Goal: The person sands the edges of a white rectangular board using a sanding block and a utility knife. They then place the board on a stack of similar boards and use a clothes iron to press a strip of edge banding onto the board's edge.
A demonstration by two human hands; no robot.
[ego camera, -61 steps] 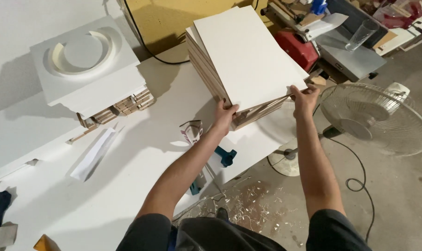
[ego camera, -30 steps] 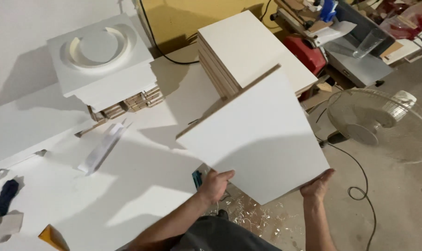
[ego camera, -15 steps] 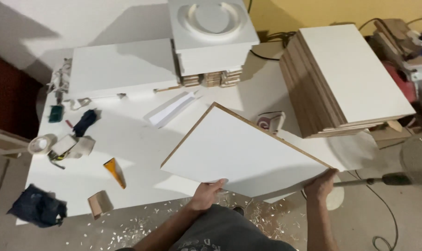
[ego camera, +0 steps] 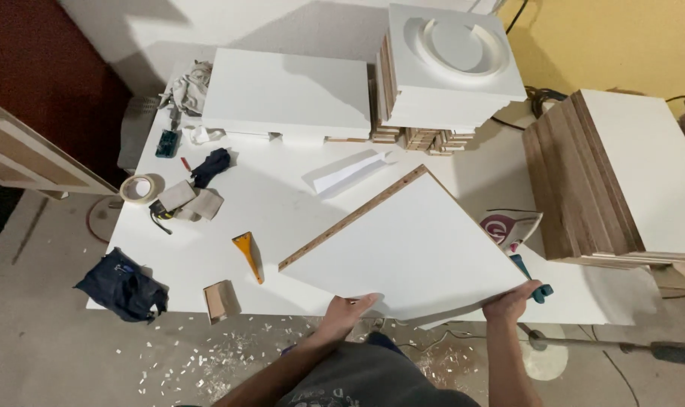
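While hands (ego camera: pixel 425 305) grip, white panel (ego camera: pixel 406 249) tilted

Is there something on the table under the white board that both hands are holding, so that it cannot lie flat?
Partly. The white board, held by the left hand and right hand, covers part of a red-and-white object and a teal tool at its right corner.

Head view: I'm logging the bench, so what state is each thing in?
White panel: tilted above the table, held at its near edge.
Left hand: gripping the panel.
Right hand: gripping the panel's corner.
Panel stack: piled flat, at the right.
Tape roll: lying flat.
Orange scraper: lying loose.
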